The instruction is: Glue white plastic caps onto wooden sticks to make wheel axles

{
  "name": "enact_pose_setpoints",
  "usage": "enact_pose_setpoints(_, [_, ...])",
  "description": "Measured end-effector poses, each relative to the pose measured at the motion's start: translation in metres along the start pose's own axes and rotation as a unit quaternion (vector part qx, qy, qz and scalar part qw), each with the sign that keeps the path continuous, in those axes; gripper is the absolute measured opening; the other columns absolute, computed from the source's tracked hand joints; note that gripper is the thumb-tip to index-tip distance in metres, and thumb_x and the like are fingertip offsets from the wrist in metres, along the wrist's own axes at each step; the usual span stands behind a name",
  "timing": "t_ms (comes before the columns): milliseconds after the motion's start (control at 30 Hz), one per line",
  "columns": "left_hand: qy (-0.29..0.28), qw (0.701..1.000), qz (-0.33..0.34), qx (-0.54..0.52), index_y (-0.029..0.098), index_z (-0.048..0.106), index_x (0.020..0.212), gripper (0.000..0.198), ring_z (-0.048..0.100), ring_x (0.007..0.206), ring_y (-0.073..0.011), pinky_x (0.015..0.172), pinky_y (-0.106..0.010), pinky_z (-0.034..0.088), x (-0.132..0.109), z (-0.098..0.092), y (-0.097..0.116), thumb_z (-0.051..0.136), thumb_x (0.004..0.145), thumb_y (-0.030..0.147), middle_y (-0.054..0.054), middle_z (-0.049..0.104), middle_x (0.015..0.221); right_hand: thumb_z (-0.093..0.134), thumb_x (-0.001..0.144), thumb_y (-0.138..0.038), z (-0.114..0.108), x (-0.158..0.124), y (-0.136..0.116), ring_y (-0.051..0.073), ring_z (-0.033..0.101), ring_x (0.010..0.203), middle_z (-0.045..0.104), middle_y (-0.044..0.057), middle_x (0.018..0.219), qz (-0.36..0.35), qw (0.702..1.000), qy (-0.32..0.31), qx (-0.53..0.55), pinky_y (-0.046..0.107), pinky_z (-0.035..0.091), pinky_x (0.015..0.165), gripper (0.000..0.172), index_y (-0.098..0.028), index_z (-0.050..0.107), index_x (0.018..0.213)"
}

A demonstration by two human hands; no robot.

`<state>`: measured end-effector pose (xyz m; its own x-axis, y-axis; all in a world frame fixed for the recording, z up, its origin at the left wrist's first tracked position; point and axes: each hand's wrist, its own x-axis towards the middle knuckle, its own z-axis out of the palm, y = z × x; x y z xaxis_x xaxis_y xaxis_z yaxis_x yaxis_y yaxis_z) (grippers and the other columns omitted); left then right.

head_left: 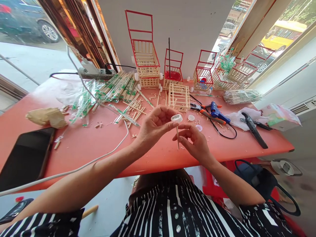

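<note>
Smooth red tabletop (150, 161); round white cap (176, 118) above slim wooden stick (177, 135)

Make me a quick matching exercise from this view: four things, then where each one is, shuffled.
1. Round white plastic cap
2. Black rectangular phone
3. Blue plastic glue gun
4. Tall red-and-cream wooden-stick cart

A. Back of the red table
B. Right of the right hand
C. In the left hand
D. Near left of the table

Pairs: 1-C, 2-D, 3-B, 4-A
</note>
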<state>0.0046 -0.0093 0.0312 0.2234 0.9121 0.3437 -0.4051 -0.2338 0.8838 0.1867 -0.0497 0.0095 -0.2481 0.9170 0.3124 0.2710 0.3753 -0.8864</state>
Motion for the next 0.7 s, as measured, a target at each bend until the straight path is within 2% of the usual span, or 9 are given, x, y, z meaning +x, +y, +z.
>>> enact_pose_setpoints(167, [-0.006, 1.0, 0.003, 0.027, 0.017, 0.076, 0.098, 0.024, 0.07, 0.084, -0.0127, 0.076, -0.023, 0.059, 0.0004, -0.0027, -0.0019, 0.087, 0.08, 0.028, -0.004, 0.076, 0.094, 0.062, 0.099, -0.035, -0.0015, 0.0036, -0.0027, 0.011, 0.069, 0.066, 0.076, 0.002, 0.081, 0.003, 1.0, -0.025, -0.017, 0.022, 0.049, 0.057, 0.017, -0.019, 0.067, 0.099])
enact_pose_setpoints(267, [-0.006, 0.999, 0.006, 0.053, 0.019, 0.079, 0.099, 0.023, 0.071, 0.085, -0.0137, 0.079, -0.025, 0.06, 0.0014, -0.0047, -0.0016, 0.086, 0.081, 0.031, -0.006, 0.079, 0.097, 0.059, 0.101, -0.036, -0.0038, 0.0049, -0.0021, 0.009, 0.065, 0.061, 0.074, 0.001, 0.076, -0.013, 0.999, -0.02, -0.038, 0.022, 0.048, 0.055, 0.019, -0.019, 0.069, 0.099])
enact_pose_setpoints(467, [-0.011, 0.997, 0.03, 0.069, 0.02, 0.081, 0.094, 0.021, 0.075, 0.1, -0.0203, 0.086, -0.031, 0.063, 0.0012, -0.0055, -0.0008, 0.088, 0.079, 0.034, -0.008, 0.081, 0.107, 0.059, 0.101, -0.03, -0.0037, 0.006, 0.0023, 0.009, 0.063, 0.061, 0.073, 0.0, 0.076, -0.027, 0.999, -0.017, -0.031, 0.021, 0.05, 0.057, 0.016, -0.019, 0.069, 0.098])
enact_pose_setpoints(700, [-0.007, 0.996, 0.046, 0.074, 0.023, 0.082, 0.092, 0.016, 0.076, 0.101, -0.0189, 0.087, -0.028, 0.063, 0.001, -0.0055, -0.0028, 0.088, 0.078, 0.026, -0.006, 0.081, 0.105, 0.056, 0.1, -0.021, -0.0029, 0.0035, 0.0041, 0.007, 0.061, 0.061, 0.068, -0.002, 0.073, -0.047, 0.998, -0.003, -0.028, 0.018, 0.049, 0.057, 0.013, -0.019, 0.069, 0.096])
